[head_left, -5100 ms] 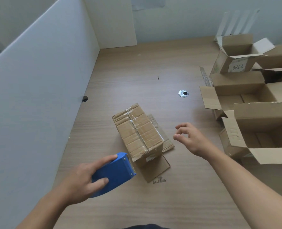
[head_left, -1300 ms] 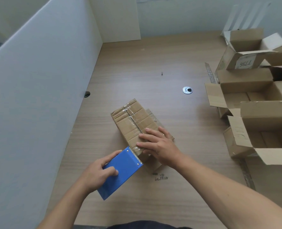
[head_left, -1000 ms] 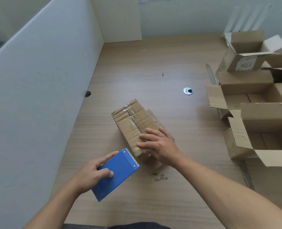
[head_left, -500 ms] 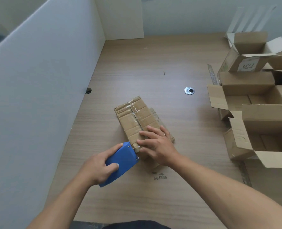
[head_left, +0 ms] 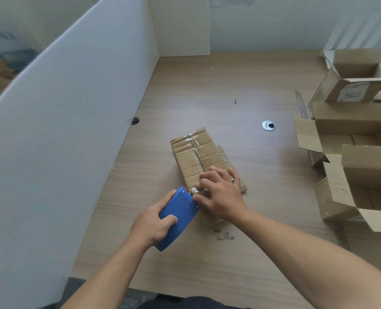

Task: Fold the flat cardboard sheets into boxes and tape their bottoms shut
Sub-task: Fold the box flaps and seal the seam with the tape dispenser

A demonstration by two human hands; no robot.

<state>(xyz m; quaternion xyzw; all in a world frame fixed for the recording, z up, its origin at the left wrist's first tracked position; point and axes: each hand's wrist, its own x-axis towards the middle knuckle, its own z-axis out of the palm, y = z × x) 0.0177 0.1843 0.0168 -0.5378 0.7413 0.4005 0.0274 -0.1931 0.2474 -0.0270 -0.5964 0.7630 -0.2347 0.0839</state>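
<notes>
A small brown cardboard box (head_left: 196, 152) stands bottom-up in the middle of the wooden table (head_left: 229, 85), with clear tape along its centre seam. My right hand (head_left: 218, 192) presses on the box's near end, fingers spread over the flaps. My left hand (head_left: 154, 221) grips a blue tape dispenser (head_left: 178, 217), whose front end touches the box's near edge right beside my right fingers. The box's near side and lower flaps are hidden under my hands.
Several open folded boxes (head_left: 359, 152) are piled at the table's right side, one with a white label reading 7786. A white partition (head_left: 62, 130) walls the left side. A metal grommet (head_left: 268, 125) sits in the tabletop beyond the box.
My left hand has brought the blue dispenser forward from a raised position down against the box's near edge. My right hand has stayed pressed on the box.
</notes>
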